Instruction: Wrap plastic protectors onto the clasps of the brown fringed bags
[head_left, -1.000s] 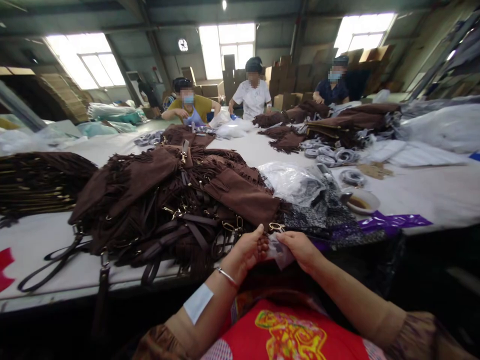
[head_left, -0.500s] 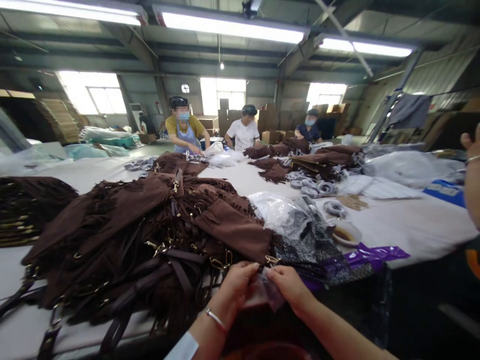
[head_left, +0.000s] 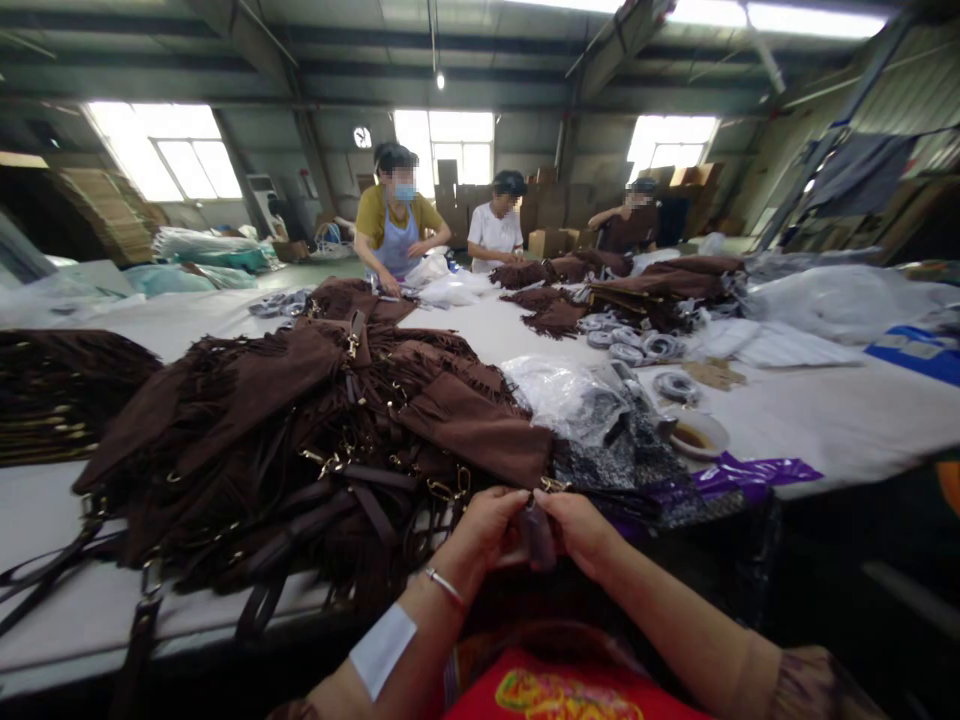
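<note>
A small clear plastic piece (head_left: 538, 537) hangs between my two hands at the table's near edge. My left hand (head_left: 486, 525) pinches it from one side, thumb on top. From the other side my right hand (head_left: 581, 527) grips it, thumb and fingers pressed together. Both thumb tips nearly touch. Just beyond the hands lies a heap of brown fringed bags (head_left: 300, 400) with straps and gold-coloured clasps. One flat brown bag (head_left: 480, 435) reaches almost to my fingers.
Clear plastic wrap (head_left: 562, 395), a purple plastic bag (head_left: 754, 474) and a bowl of brown liquid (head_left: 699, 436) lie right of the heap. Coiled grey straps (head_left: 626, 345) sit farther back. Three people (head_left: 401, 225) work across the white table (head_left: 810, 430).
The view has tilted down, showing more of my forearms and a red garment. The plastic between my hands looks narrower. A hand at the far right has left view.
</note>
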